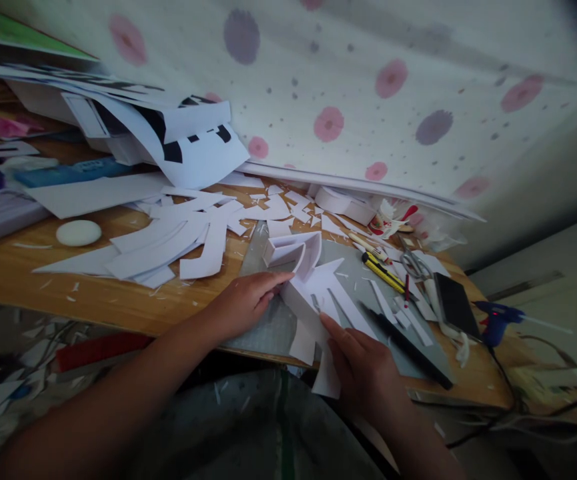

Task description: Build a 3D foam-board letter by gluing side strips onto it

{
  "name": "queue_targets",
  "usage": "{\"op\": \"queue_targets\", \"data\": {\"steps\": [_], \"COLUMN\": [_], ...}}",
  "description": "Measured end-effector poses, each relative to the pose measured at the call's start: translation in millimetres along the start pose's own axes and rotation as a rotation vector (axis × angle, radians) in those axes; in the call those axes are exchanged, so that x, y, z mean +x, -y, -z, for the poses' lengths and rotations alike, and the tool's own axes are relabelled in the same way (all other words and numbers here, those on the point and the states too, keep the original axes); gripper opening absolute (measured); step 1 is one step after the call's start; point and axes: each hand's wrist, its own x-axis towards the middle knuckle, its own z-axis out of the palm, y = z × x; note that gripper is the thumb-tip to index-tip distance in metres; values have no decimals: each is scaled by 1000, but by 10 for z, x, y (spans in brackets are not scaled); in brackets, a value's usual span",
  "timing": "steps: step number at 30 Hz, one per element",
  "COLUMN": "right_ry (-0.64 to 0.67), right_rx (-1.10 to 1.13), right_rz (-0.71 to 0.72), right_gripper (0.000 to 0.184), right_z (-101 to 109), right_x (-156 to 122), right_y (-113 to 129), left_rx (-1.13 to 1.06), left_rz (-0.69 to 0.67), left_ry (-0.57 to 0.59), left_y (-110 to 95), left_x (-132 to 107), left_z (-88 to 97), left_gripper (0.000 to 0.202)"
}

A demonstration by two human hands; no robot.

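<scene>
A white card shape with thin upright walls (pixel 295 250) stands on the grey cutting mat (pixel 258 327) near the table's front. My left hand (pixel 243 303) has its fingers closed at the shape's near wall, index finger stretched along the card. A white card strip (pixel 304 312) runs from that wall towards me, its end hanging at the table edge. Further along this strip, my right hand (pixel 361 357) pinches it; the thumb is partly hidden. Narrow card offcuts (pixel 351 310) lie beside the right hand, and a black pen-like tool (pixel 413 350) rests to its right.
Cut paper pieces (pixel 168 243) and a white oval object (pixel 79 233) lie leftward. To the right are a yellow utility knife (pixel 383 272), scissors (pixel 415 263), a black box-like object (pixel 455 303) and a blue glue gun (pixel 498 323) with a cord. A spotted curtain (pixel 328 80) hangs behind.
</scene>
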Motion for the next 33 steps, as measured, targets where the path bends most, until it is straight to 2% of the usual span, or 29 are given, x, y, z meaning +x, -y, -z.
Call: {"op": "queue_targets", "data": {"steps": [5,28,33], "right_ry": [-1,-29,-35], "right_rx": [-10,-71,-54], "right_rz": [-33,-8,-23], "right_gripper": [43,44,47], "right_z": [-19,-15,-18], "right_x": [-22,8,14], "right_y": [0,53,88], "left_rx": [-2,62,89], "left_rz": [1,-109,-89], "left_ry": [-3,-10,11], "left_y": [-6,13,-3], "left_x": [2,-20,-31], "left_z": [6,-13,-9], "left_gripper": [47,49,51]}}
